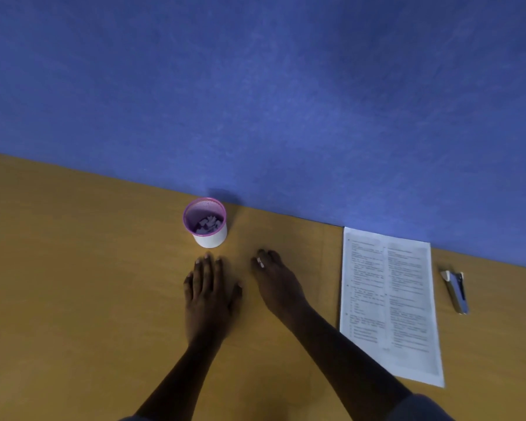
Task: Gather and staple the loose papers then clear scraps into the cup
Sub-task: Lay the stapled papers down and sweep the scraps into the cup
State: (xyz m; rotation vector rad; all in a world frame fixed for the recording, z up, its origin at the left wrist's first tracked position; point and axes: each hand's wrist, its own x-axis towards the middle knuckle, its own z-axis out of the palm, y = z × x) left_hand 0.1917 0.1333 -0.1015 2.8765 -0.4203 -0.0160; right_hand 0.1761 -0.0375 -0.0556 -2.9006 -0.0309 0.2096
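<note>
Two hands lay on the wooden desk just in front of the cup, which stood close to the desk's far edge against the blue wall with a heap of pale scraps already inside. The left hand rested flat with its fingers spread and held nothing; the right hand had its fingertips drawn together on what looked like a small white scrap, though whether it was truly pinched or merely lay under them could not be told. The papers lay squared in one stack toward the right end of the desk, the long axis running from the far edge toward the near edge, top touching the wall line. Whether a staple held them was too small to see. Just beside them, apart, the stapler lay along the same direction, its pale end pointing to the far edge. A scrap of this kind would probably be very light and limp, liable to slide or cling, so a fingertip pinch at its edge would likely suit it best. The stack would likely flex, so it would be better lifted along a long side.
</note>
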